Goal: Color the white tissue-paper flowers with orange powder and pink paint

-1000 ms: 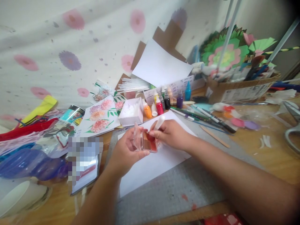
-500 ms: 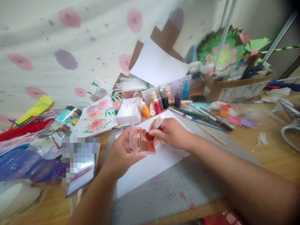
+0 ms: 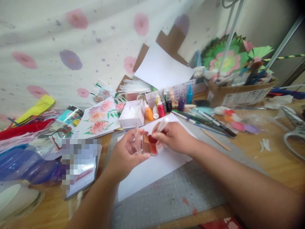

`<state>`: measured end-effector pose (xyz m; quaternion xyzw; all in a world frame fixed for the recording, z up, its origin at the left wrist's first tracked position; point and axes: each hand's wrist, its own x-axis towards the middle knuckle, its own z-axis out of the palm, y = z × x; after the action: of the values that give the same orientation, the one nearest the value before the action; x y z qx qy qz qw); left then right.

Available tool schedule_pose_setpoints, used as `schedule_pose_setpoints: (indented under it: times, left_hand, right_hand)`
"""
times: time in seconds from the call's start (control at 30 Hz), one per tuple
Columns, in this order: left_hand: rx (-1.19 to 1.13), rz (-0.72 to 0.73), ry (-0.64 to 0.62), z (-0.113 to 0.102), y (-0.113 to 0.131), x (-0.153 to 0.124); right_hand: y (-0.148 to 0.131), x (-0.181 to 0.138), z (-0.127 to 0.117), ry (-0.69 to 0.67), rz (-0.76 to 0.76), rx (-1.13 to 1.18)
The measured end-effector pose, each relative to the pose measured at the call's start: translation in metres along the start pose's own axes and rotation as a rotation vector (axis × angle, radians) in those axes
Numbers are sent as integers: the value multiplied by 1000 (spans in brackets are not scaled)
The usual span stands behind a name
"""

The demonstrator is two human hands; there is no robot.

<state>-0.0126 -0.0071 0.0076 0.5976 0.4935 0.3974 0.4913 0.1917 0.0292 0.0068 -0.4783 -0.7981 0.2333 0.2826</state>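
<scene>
My left hand (image 3: 127, 156) is closed around a small makeup palette (image 3: 150, 149) with brown and red pans, its clear lid standing raised. In my right hand (image 3: 172, 135) is a thick white-handled tool (image 3: 162, 125), slanted, its lower end down at the palette's dark red pan. That end is hidden by my fingers and the palette, so its kind does not show. Under both hands lies a white sheet of paper (image 3: 140, 183), with a patch of reddish marks partly covered by my right hand and the palette.
A grey cutting mat (image 3: 166, 203) lies under the paper. Behind stand a white box (image 3: 131, 117) and several paint bottles (image 3: 161, 109). Pens and a wooden stick (image 3: 215, 139) lie right, scissors (image 3: 295, 136) farther right. Flower pictures (image 3: 97, 119) and a phone-like device (image 3: 82, 178) are left.
The camera view has shifted slightly. My hands keep nearly the same pose, the white-handled tool still at the dark red pan of the palette.
</scene>
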Motion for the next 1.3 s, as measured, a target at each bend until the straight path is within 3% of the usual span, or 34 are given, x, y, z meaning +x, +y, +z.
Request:
schedule_pose_setpoints:
  times: [0.2, 0.3, 0.4, 0.53, 0.63, 0.83, 0.9, 1.03, 1.17, 1.3]
  left_hand:
    - [-171, 23, 268, 1, -2, 6]
    - [-199, -15, 294, 3, 0, 6]
    - [-194, -31, 229, 4, 0, 5]
    - [-173, -16, 96, 1, -3, 3]
    - [-117, -12, 4, 0, -3, 1]
    - [-38, -172, -161, 1, 4, -4]
    - [-17, -183, -194, 1, 4, -5]
    - [23, -201, -237, 1, 0, -5]
    - [30, -209, -245, 0, 0, -4]
    - [29, -210, -276, -2, 1, -5]
  right_hand:
    - [4, -2, 2, -36, 22, -58]
    - [5, -3, 3, -50, -6, -111]
    - [7, -4, 4, -14, 1, -150]
    - [8, -4, 6, -80, -55, -169]
    - [9, -5, 6, 18, -3, -210]
    - [9, -5, 5, -3, -25, -230]
    - [11, -5, 3, 46, 19, -248]
    - [13, -4, 1, -36, -1, -239]
    - [14, -3, -1, 17, 42, -272]
    - [16, -3, -2, -13, 34, -277]
